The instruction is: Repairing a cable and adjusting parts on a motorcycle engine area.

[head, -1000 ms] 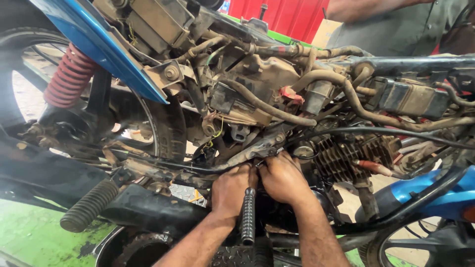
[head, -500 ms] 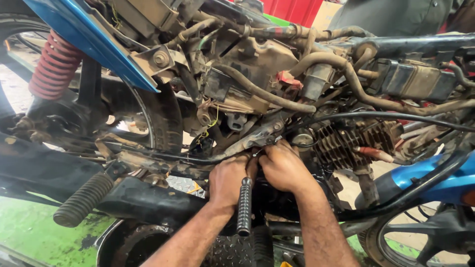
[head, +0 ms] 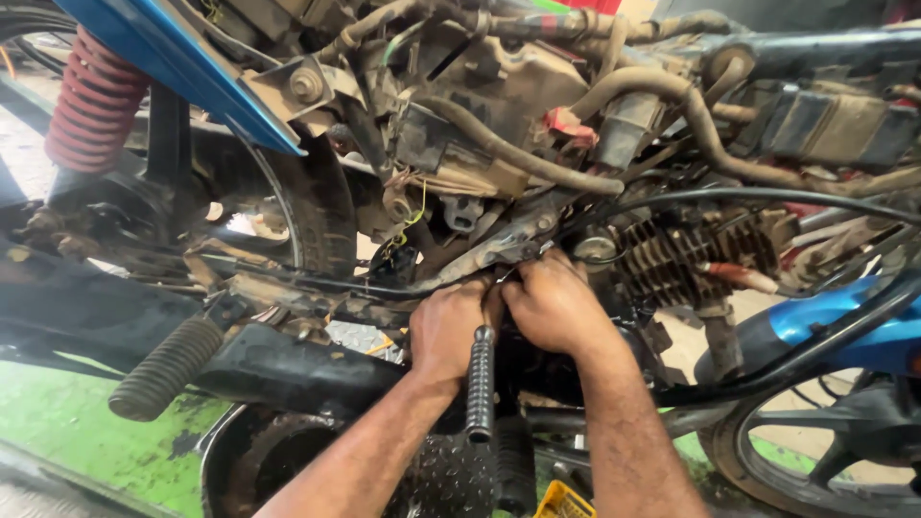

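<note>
A dirty motorcycle with its covers off fills the view. My left hand (head: 446,326) and my right hand (head: 552,305) are side by side, knuckles touching, pressed against the black engine case just under a grimy frame bracket (head: 499,247). The fingers of both hands curl inward, and their tips are hidden between the bracket and the engine, so I cannot see what they grip. A black ribbed kick lever (head: 480,384) stands between my wrists. The finned engine cylinder (head: 686,254) is just right of my right hand.
A red shock spring (head: 91,105) and a blue side panel (head: 173,58) are at upper left, with a ribbed rubber footrest (head: 165,366) at lower left. The blue tank (head: 844,321) and a spoked wheel (head: 825,451) are at right. Hoses and cables cross above. The floor is green (head: 58,422).
Both hands stay at the same spot on the engine, fingers working slightly. The view has drifted closer and to the right, so the bike sits further left in frame.
</note>
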